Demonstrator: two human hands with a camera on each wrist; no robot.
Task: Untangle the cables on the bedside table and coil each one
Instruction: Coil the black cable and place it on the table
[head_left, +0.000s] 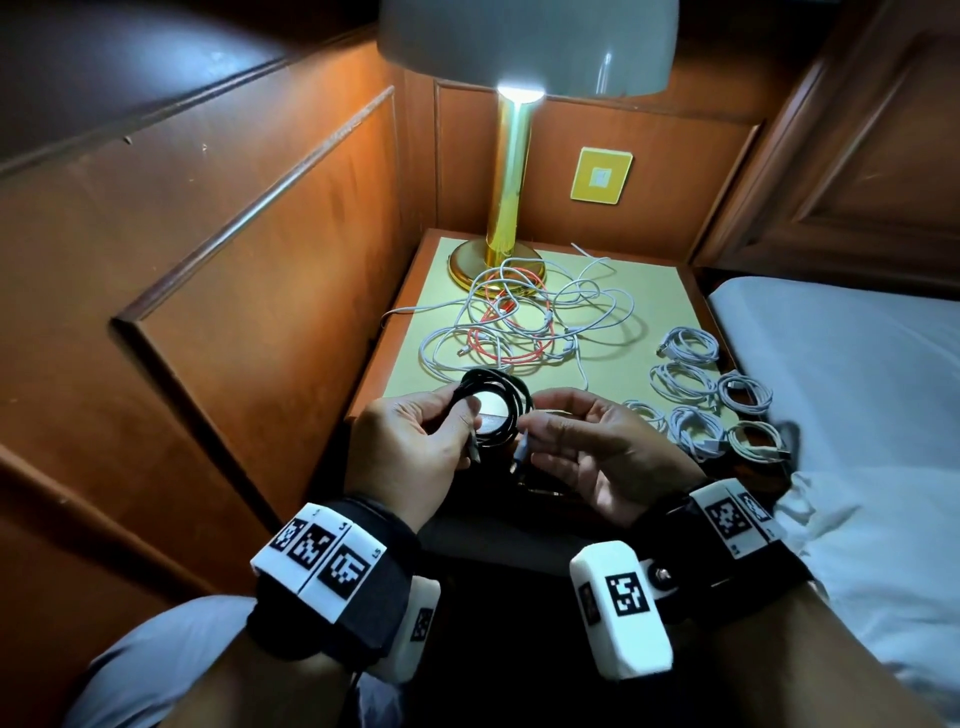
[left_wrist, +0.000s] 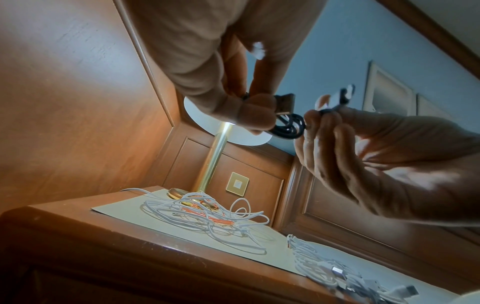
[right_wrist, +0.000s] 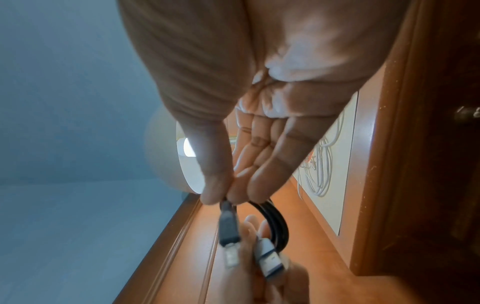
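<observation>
Both hands hold a coiled black cable (head_left: 491, 375) just above the bedside table's front edge. My left hand (head_left: 462, 426) grips the coil's left side, with one plug (left_wrist: 285, 102) sticking out past its fingers. My right hand (head_left: 540, 423) pinches the cable's other end just behind its plug (right_wrist: 228, 226) between thumb and fingertips (right_wrist: 255, 195). The black coil (right_wrist: 275, 222) hangs below that pinch. Behind the hands, a tangle of white cables (head_left: 524, 317) and a red cable (head_left: 488, 332) lies spread on the table's pale mat (head_left: 639, 291).
Several coiled white cables (head_left: 685, 384) lie in rows at the table's right edge. A brass lamp (head_left: 493, 265) stands at the back, with cables draped on its base. Wood panelling closes the left and back. A white bed (head_left: 857, 389) adjoins on the right.
</observation>
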